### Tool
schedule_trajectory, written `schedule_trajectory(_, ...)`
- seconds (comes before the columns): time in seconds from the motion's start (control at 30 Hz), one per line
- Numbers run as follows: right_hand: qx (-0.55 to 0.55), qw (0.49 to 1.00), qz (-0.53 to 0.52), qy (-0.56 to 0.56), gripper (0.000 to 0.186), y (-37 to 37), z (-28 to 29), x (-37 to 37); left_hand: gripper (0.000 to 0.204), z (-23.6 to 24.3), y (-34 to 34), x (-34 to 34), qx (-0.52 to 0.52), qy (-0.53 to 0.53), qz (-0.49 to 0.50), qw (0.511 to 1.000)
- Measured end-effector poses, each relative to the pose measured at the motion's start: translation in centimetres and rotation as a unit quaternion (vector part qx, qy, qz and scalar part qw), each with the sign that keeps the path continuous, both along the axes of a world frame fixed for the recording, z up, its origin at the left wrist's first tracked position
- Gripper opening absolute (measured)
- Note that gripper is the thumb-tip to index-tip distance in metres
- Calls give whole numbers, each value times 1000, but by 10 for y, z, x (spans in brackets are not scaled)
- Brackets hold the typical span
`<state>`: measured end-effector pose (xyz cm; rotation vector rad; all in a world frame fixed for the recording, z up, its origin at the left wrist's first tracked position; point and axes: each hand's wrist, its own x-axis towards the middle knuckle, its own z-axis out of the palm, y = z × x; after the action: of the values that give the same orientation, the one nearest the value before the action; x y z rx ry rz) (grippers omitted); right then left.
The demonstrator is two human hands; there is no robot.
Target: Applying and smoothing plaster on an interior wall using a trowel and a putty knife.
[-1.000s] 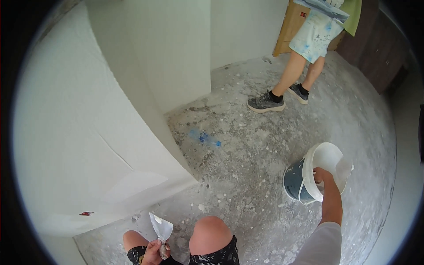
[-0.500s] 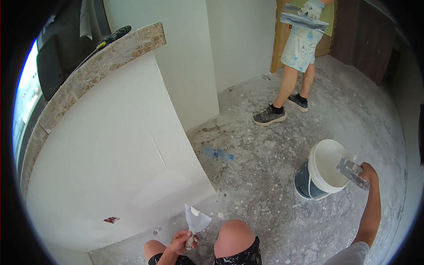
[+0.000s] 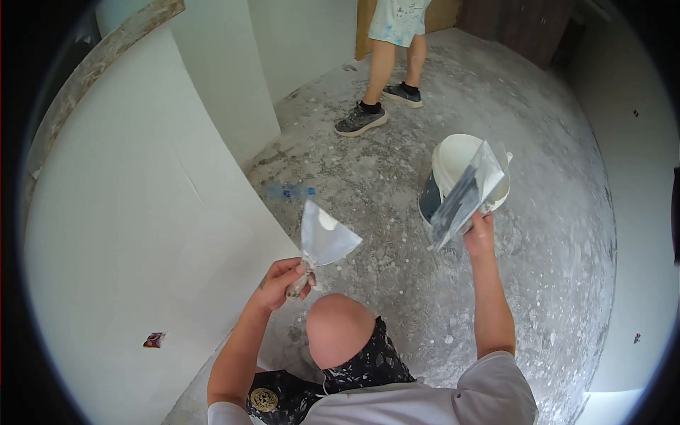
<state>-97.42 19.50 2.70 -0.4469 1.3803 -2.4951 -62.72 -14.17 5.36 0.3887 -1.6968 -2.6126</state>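
My left hand (image 3: pixel 282 282) is closed round the handle of a putty knife (image 3: pixel 330 239), its wide blade pointing up with a white dab of putty on it. Over to the right, my right hand (image 3: pixel 480 234) grips a plastering trowel (image 3: pixel 469 195) from below. The trowel's long plate is tilted and smeared grey and white, and its handle is mostly hidden behind my fingers. Just beyond it stands a bucket (image 3: pixel 453 152) with a white inside and dark outside, partly covered by the trowel. Whether the trowel touches the rim, I cannot tell.
A white half-wall (image 3: pixel 127 212) with a stone ledge (image 3: pixel 106 60) runs along the left. A co-worker's legs (image 3: pixel 386 74) stand on the spotted concrete floor (image 3: pixel 382 262) ahead. A crushed plastic bottle (image 3: pixel 292 191) lies near the wall's corner. My bent knee (image 3: pixel 340 329) is below.
My right hand has brought the trowel up and leftward across the front of the bucket. The putty knife is raised higher. The view has shifted, so the surroundings sit further up and left.
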Motion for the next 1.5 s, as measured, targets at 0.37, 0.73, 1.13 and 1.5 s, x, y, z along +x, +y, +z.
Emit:
schedule_trajectory(0.37,312,853,371,195,21,-143,13,96,31,6,-1,35,39,61,-38,997)
schedule_trajectory(0.73,158,931,321,77,59,-98,30,153,27,34,16,85,-135,25,237,962)
schedule_trajectory(1.13,225,670,345,618,41,-187,62,232,28,61,5,192,-735,40,283,615)
schedule_trajectory(1.5,37,770,560,305,32,-302,-37,361,16,-18,95,334,-326,-43,627,706)
